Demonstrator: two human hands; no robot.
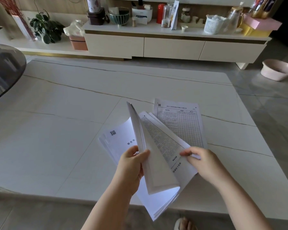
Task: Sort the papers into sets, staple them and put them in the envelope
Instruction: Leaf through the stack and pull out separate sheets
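Observation:
I hold a thick stack of white printed papers (158, 173) above the near edge of the white table (73, 113). My left hand (133, 165) grips a lifted bundle of sheets that stands up from the stack. My right hand (199, 160) pinches the corner of a printed sheet on the stack's right side. A form with a grid table (181, 120) lies flat on the table behind the stack. Another pile of sheets with a QR code (116, 138) lies to the left, partly hidden by my left hand. No stapler or envelope is in view.
A dark glass round tabletop (3, 70) overhangs the far left. A long low cabinet (173, 45) crowded with jars, a basket and a plant runs along the back. A pink basin (278, 70) sits on the floor at right. My slippered foot (184, 224) shows below the table's edge.

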